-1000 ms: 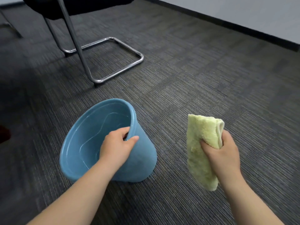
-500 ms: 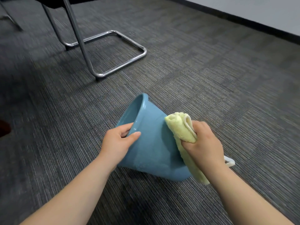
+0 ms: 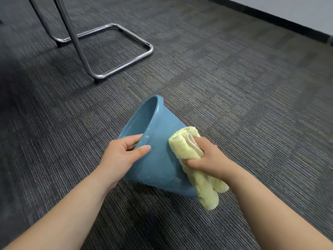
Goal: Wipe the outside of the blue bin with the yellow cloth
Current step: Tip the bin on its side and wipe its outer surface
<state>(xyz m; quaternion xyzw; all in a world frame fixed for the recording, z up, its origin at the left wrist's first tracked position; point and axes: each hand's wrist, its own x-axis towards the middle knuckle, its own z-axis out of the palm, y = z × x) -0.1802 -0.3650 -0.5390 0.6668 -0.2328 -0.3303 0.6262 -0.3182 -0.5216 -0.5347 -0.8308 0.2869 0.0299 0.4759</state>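
The blue bin (image 3: 158, 165) lies tipped on its side on the grey carpet, its mouth facing up and to the left. My left hand (image 3: 122, 156) grips the near part of its rim, thumb on the outside wall and fingers inside. My right hand (image 3: 209, 157) clutches the folded yellow cloth (image 3: 196, 168) and presses it against the bin's right outer wall. The cloth's loose end hangs down past the bin's base to the carpet.
A chair's chrome sled frame (image 3: 115, 51) stands on the carpet at the upper left, well behind the bin. A dark baseboard (image 3: 288, 24) and pale wall run along the upper right. Carpet surrounds the bin on all sides.
The bin was tipped from mouth-toward-me to lying on its side. My right hand brought the cloth from mid-air onto the bin's outer wall and has slid it slightly along it.
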